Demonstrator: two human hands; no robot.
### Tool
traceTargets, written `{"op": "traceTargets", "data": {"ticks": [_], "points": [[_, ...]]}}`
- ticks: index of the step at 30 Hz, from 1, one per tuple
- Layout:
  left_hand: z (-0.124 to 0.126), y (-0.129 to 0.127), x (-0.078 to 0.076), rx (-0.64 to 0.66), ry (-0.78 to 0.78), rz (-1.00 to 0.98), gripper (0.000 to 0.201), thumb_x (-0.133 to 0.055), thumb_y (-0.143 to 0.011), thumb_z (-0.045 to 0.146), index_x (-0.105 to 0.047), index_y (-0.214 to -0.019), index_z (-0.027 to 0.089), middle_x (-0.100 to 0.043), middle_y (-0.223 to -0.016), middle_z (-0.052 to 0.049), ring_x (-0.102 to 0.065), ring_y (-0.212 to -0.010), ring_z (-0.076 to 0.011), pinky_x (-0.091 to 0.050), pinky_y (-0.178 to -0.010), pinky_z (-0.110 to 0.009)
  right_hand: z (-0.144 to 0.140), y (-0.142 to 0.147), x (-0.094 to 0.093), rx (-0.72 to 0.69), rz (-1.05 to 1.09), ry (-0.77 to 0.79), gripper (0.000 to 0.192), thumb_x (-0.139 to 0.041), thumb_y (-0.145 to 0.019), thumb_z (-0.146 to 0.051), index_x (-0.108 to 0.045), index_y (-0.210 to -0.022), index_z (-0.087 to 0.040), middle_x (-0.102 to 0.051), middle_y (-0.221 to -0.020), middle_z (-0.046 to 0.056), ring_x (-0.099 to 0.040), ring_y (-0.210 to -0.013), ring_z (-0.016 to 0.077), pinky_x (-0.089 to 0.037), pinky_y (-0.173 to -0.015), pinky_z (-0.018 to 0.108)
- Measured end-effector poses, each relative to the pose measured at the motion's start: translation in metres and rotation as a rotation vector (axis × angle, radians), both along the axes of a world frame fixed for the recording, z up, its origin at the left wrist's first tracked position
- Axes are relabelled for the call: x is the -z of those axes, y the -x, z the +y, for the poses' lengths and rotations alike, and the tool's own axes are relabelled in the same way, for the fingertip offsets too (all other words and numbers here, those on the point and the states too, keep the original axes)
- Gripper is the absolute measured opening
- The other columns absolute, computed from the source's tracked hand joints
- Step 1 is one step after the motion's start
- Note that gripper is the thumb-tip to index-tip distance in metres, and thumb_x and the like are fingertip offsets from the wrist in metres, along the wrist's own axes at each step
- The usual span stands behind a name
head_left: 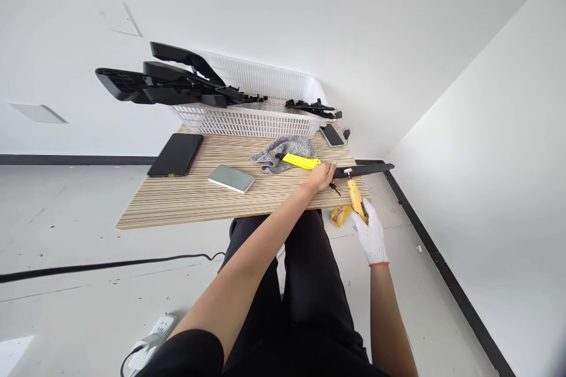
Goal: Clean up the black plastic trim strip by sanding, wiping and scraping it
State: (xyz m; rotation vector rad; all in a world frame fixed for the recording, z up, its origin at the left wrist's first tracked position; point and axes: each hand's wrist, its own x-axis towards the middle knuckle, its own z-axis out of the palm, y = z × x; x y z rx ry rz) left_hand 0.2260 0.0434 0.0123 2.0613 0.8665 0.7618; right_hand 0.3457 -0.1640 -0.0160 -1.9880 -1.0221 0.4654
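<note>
Trimming looks underway: left hand (322, 175) pins a black strip (365, 170) on the tabletop (186, 197), gloved right hand (370, 234) grips a yellow knife (355, 195); basket (265, 121) parts wait.

Small bare workroom. White walls, grey floor, one wooden table (186, 200). White basket (256, 112) full of black plastic parts (163, 79). Yellow tool (356, 197), work glove (283, 153), power strip (154, 333) on floor.

A white basket (252, 121) of black parts (168, 79) — beside it a tablet (175, 154), grey cloth (283, 150), phone (331, 135).
</note>
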Motion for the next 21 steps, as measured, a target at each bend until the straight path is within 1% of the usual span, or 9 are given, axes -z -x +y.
{"op": "traceTargets", "data": {"ticks": [5, 9, 12, 15, 16, 18, 20, 21], "points": [[0.0, 0.0, 0.0, -0.019, 0.004, 0.028, 0.05, -0.026, -0.103, 0.042, -0.044, -0.061, 0.022, -0.06, -0.056, -0.004, -0.058, -0.06, -0.0173, -0.042, -0.071, -0.03, 0.0, -0.017, -0.006, 0.053, -0.038, 0.039, 0.073, -0.055, -0.082, -0.048, -0.042, -0.15, -0.025, -0.058, -0.139, 0.007, -0.06, -0.116, 0.0275, -0.05, -0.095, 0.042], [0.001, -0.001, 0.001, -0.039, -0.008, 0.049, 0.05, -0.026, -0.103, 0.043, -0.046, -0.062, 0.022, -0.06, -0.058, -0.005, -0.058, -0.063, -0.0184, -0.041, -0.071, -0.031, 0.0, -0.037, -0.014, 0.095, -0.071, 0.069, 0.071, -0.056, -0.081, -0.048, -0.045, -0.148, -0.026, -0.061, -0.136, 0.007, -0.061, -0.114, 0.0271, -0.05, -0.094, 0.041], [0.002, -0.001, 0.002, -0.054, -0.017, 0.067, 0.052, -0.026, -0.103, 0.044, -0.048, -0.062, 0.021, -0.06, -0.061, -0.006, -0.059, -0.065, -0.0187, -0.041, -0.071, -0.032, 0.003, -0.055, -0.017, 0.12, -0.081, 0.097, 0.071, -0.058, -0.08, -0.048, -0.047, -0.147, -0.026, -0.065, -0.127, 0.007, -0.064, -0.104, 0.0262, -0.051, -0.088, 0.039], [0.003, -0.001, 0.003, -0.062, -0.01, 0.093, 0.055, -0.025, -0.103, 0.044, -0.054, -0.065, 0.018, -0.061, -0.064, -0.006, -0.061, -0.069, -0.0179, -0.045, -0.073, -0.032, 0.008, -0.074, -0.017, 0.152, -0.084, 0.119, 0.072, -0.059, -0.079, -0.048, -0.047, -0.146, -0.024, -0.068, -0.12, 0.008, -0.066, -0.09, 0.0237, -0.053, -0.079, 0.036], [0.003, -0.002, 0.004, -0.064, -0.005, 0.104, 0.053, -0.027, -0.103, 0.044, -0.057, -0.069, 0.017, -0.063, -0.068, -0.006, -0.062, -0.071, -0.017, -0.047, -0.075, -0.033, 0.01, -0.08, -0.016, 0.165, -0.085, 0.125, 0.072, -0.059, -0.079, -0.048, -0.048, -0.146, -0.023, -0.069, -0.118, 0.008, -0.066, -0.085, 0.0226, -0.053, -0.077, 0.035], [0.004, -0.002, 0.005, -0.064, 0.007, 0.129, 0.042, -0.039, -0.101, 0.044, -0.064, -0.085, 0.014, -0.067, -0.081, -0.005, -0.064, -0.078, -0.0154, -0.052, -0.079, -0.034, 0.015, -0.094, -0.014, 0.189, -0.089, 0.132, 0.071, -0.058, -0.08, -0.049, -0.048, -0.145, -0.023, -0.069, -0.115, 0.008, -0.066, -0.075, 0.0203, -0.053, -0.074, 0.035], [0.004, -0.003, 0.005, -0.061, 0.02, 0.153, 0.031, -0.052, -0.097, 0.042, -0.064, -0.104, 0.014, -0.068, -0.1, -0.006, -0.065, -0.088, -0.0154, -0.055, -0.083, -0.036, 0.021, -0.108, -0.011, 0.208, -0.097, 0.132, 0.07, -0.057, -0.08, -0.05, -0.048, -0.144, -0.023, -0.069, -0.115, 0.008, -0.065, -0.07, 0.0184, -0.054, -0.073, 0.035], [0.004, -0.003, 0.006, -0.058, 0.026, 0.164, 0.031, -0.056, -0.095, 0.041, -0.063, -0.111, 0.015, -0.067, -0.108, -0.007, -0.065, -0.093, -0.0162, -0.056, -0.085, -0.038, 0.023, -0.115, -0.01, 0.216, -0.104, 0.129, 0.07, -0.057, -0.08, -0.05, -0.048, -0.144, -0.023, -0.068, -0.116, 0.008, -0.065, -0.068, 0.0177, -0.055, -0.072, 0.035]]}}
